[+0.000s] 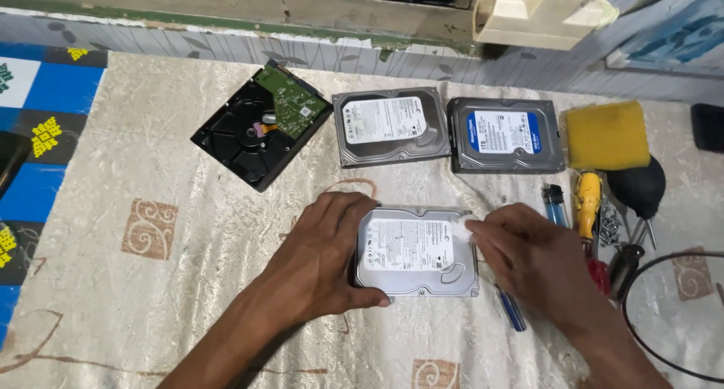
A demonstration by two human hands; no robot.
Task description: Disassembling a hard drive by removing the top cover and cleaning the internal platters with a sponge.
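A silver, white-labelled metal hard drive [417, 251], judged stiff, dense and best held by its edges, is steadied near-centre on the cloth-covered worktop [173, 298] by left hand [326, 259] fingers wrapped round its left edge, while a white wad [461, 224] is pinched by right hand [532, 257].

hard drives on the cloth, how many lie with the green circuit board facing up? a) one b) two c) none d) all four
a: only the black hard drive at the far left shows its green circuit board; the drive under the left hand and right hand, the silver drive and the blue-labelled drive lie label side up.
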